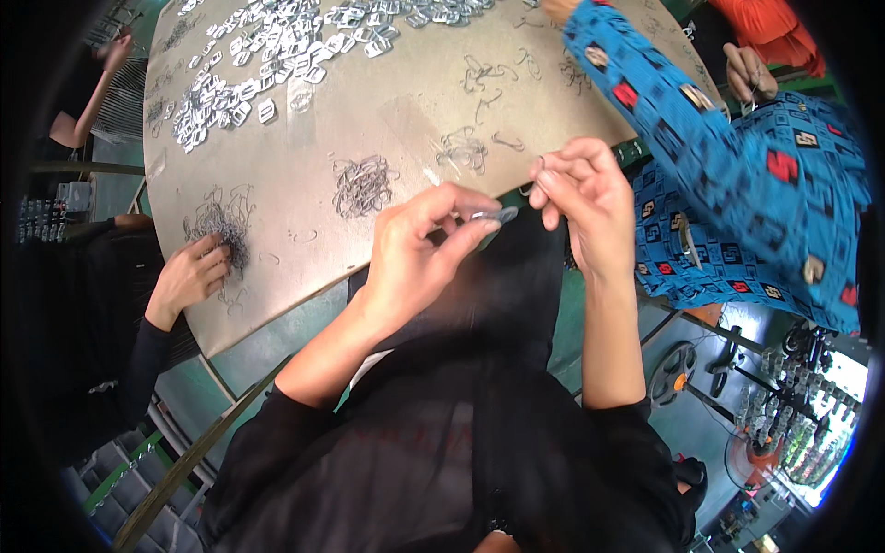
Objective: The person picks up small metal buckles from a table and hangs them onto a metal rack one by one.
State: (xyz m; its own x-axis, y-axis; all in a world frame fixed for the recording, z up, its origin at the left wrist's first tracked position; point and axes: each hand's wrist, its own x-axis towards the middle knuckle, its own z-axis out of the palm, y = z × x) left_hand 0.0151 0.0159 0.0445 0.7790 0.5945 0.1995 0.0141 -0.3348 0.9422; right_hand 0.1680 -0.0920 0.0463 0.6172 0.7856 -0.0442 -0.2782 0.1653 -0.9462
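Observation:
My left hand (419,244) is closed in a pinch just off the table's near edge. Thumb and forefinger grip a small grey metal buckle (495,215), partly covered by the fingertips. To its right, my right hand (595,207) is raised with the fingers curled and the thumb against the forefinger. A thin bent wire piece (526,192) pokes out at those fingertips, most of it hidden. Beyond my left hand lies a tangled heap of dark bent wire pieces (362,185). A looser cluster of similar wires (463,150) sits past the gap between my hands.
The brown-topped table (277,166) bears a broad spread of silver buckles (295,60) at its far side. On the left, a co-worker's hand (191,275) rests on another wire heap (224,226). A person in a blue patterned sleeve (645,88) reaches in from the right. A fan (678,373) stands lower right.

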